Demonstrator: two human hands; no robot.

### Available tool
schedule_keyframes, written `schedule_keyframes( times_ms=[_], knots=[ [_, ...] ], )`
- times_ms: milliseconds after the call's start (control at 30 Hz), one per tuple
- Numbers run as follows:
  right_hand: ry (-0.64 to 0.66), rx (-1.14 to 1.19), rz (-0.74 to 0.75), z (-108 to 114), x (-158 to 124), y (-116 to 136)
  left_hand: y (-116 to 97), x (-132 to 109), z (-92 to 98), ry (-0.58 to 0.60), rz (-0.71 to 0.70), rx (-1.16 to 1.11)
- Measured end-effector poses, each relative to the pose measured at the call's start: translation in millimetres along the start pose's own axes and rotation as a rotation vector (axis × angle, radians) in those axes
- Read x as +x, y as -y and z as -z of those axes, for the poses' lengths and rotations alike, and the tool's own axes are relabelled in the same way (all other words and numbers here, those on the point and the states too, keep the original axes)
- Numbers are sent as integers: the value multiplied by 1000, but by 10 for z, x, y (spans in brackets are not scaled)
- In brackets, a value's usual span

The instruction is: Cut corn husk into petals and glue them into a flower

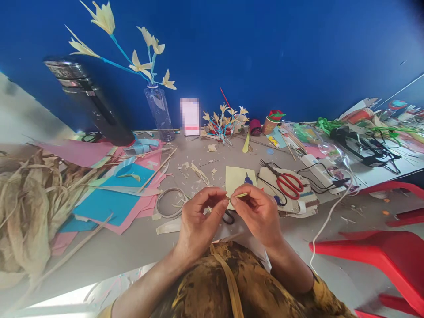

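Note:
Above the table's front edge, my left hand (202, 214) and my right hand (257, 214) meet at the fingertips. Both are closed in a pinch. A small thin yellowish strip (241, 195) shows between the thumb and finger of my right hand. Whatever my left fingertips grip is too small to make out. Behind the hands lies a pale yellow sheet (233, 174), with a blue-tipped tool (247, 178) on it, partly hidden by my right hand. A black loop handle (228, 217) shows below the hands. Red-handled scissors (287, 184) rest on folded cloth to the right.
Left are a tape roll (159, 204), blue paper (112, 198), pink paper and dried husks (24, 212). A bottle (159, 112) of pale flowers, a black flask (96, 106) and a small flower bunch (223, 126) stand behind. A power strip (319, 172) and red chair (374, 247) are right.

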State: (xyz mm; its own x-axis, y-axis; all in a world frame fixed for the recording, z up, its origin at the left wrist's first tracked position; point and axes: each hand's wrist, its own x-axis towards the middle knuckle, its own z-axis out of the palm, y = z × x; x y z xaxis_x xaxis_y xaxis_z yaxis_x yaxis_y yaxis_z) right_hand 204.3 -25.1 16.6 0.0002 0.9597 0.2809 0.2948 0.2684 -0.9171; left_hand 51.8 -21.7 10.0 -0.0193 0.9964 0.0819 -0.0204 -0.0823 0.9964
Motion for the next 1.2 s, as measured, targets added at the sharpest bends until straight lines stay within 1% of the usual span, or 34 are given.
schedule_keyframes(
  times_ms=[133, 200, 300, 367, 533, 700, 833, 933, 1000, 1100, 1133, 1200],
  knots=[
    [12, -5, -2, 16, -5, -11, -32, 19, 0, 44, -12, 46],
    [12, 10, -8, 28, -15, -29, -47, 30, 1, 53, 28, 42],
    [-6, 30, -30, 39, -31, -59, -63, 48, 5, 72, 120, -23],
    [2, 41, -49, 36, -37, -69, -64, 55, 2, 79, 141, -65],
    [53, 75, -62, -2, -40, -48, -21, 45, -25, 90, 112, -80],
    [47, 48, -46, -20, -30, -36, 18, 15, -16, 99, 79, -4],
    [29, 11, -28, -28, -23, -29, 5, 6, 2, 110, 39, 55],
    [43, 31, -33, -26, -31, -34, -1, 26, 4, 91, 17, 47],
    [56, 49, -50, -19, -42, -45, 14, 50, 2, 82, 62, -20],
    [49, 41, -82, -14, -54, -69, 58, 81, -9, 92, 172, -139],
    [46, 38, -93, -16, -56, -76, 73, 85, -16, 91, 192, -162],
    [50, 45, -108, -27, -55, -87, 95, 83, -29, 75, 187, -171]
  ],
)
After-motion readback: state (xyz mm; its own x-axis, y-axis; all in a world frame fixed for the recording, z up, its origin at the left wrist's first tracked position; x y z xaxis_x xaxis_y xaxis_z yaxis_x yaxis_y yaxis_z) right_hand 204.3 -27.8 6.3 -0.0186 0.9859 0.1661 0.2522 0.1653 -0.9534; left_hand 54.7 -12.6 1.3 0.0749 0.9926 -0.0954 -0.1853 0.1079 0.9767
